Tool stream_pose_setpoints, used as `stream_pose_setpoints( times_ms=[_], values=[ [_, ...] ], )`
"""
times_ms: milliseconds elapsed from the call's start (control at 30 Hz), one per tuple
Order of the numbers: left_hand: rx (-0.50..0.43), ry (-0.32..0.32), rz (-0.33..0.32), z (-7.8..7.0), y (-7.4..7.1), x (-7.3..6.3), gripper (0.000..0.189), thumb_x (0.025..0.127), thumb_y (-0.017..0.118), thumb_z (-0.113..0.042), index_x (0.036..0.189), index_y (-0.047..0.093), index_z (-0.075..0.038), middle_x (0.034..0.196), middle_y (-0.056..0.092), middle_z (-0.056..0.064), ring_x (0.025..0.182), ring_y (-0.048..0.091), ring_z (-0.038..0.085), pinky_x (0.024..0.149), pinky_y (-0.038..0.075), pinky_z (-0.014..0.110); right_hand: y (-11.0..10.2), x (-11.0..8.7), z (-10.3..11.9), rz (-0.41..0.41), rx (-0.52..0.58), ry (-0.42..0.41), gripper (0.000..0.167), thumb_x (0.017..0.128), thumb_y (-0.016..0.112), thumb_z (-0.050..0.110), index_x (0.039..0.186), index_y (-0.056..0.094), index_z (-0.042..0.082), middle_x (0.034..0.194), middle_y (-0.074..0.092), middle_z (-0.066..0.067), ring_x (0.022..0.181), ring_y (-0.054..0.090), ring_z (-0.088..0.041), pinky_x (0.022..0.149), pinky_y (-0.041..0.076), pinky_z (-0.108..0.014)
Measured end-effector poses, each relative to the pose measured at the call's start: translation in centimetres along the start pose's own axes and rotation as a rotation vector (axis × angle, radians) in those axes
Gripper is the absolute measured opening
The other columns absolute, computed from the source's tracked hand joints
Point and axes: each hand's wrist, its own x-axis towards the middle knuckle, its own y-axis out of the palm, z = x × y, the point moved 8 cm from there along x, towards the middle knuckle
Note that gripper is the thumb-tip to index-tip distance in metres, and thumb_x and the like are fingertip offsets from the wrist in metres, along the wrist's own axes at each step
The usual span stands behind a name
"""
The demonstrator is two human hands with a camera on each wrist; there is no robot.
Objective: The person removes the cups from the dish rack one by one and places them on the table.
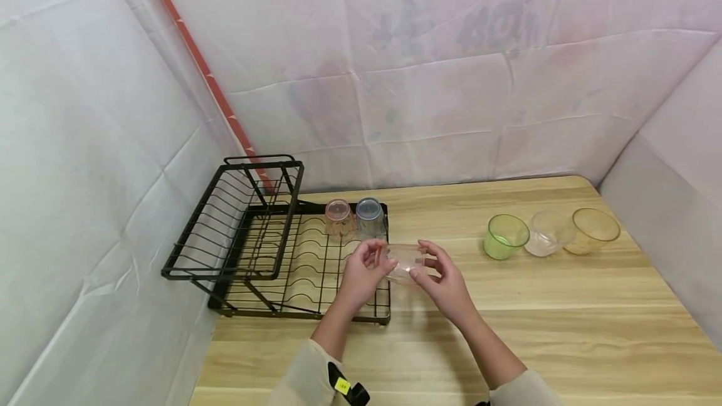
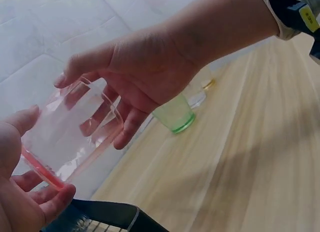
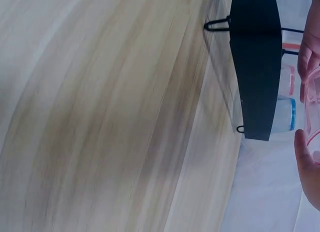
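Observation:
A clear pinkish glass (image 1: 405, 260) lies sideways in the air between both hands, just past the drying rack's right edge in the head view. My left hand (image 1: 361, 274) grips one end, where the left wrist view shows a red-tinted base (image 2: 42, 167). My right hand (image 1: 445, 284) holds the other end, its fingers spread round the rim. In the right wrist view the pink glass (image 3: 313, 105) is cut off at the edge. Behind the hands, a pink glass (image 1: 340, 218) and a blue glass (image 1: 370, 217) stand upside down on the black rack (image 1: 316, 315).
On the right of the wooden table (image 1: 536, 306) stand a green glass (image 1: 506, 237), a clear glass (image 1: 544, 237) and an amber glass (image 1: 592, 232). The rack's raised upper tier (image 1: 225, 275) is on the left. White sheeting (image 1: 423, 111) walls the table.

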Motion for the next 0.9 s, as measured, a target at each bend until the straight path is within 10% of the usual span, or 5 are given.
stream_pose_setpoints(
  times_ms=[300,633,900],
  values=[
    [0.268,0.114,0.026,-1.9,0.2,3.1,0.041,0.092,0.069,-0.039,0.129,0.057,-0.027,0.129,0.056,0.002,0.11,0.058,0.027,0.082,0.054,0.036,-3.0,0.1,1.0,-0.127,-0.223,-0.131,0.057,0.085,0.077,0.011,0.137,0.056,0.02,0.142,0.046,-0.007,0.121,0.047,-0.021,0.091,0.051,-0.031],
    [0.728,0.434,-0.142,-4.1,-0.7,6.6,0.037,0.09,0.072,-0.018,0.126,0.064,-0.01,0.14,0.051,0.013,0.134,0.043,0.033,0.102,0.047,0.05,-4.6,-1.5,1.0,-0.175,-0.513,-0.368,0.05,0.076,0.074,0.005,0.125,0.067,0.012,0.14,0.052,-0.016,0.118,0.047,-0.033,0.091,0.039,-0.053],
    [1.0,0.298,-0.034,-1.8,-0.7,9.9,0.052,0.093,0.068,-0.029,0.142,0.052,-0.019,0.156,0.033,0.012,0.15,0.017,0.033,0.115,0.032,0.055,-4.9,-3.1,0.0,-0.175,-0.757,-0.525,0.047,0.07,0.07,0.018,0.118,0.072,0.017,0.127,0.061,-0.018,0.107,0.053,-0.036,0.081,0.04,-0.055]
  ],
)
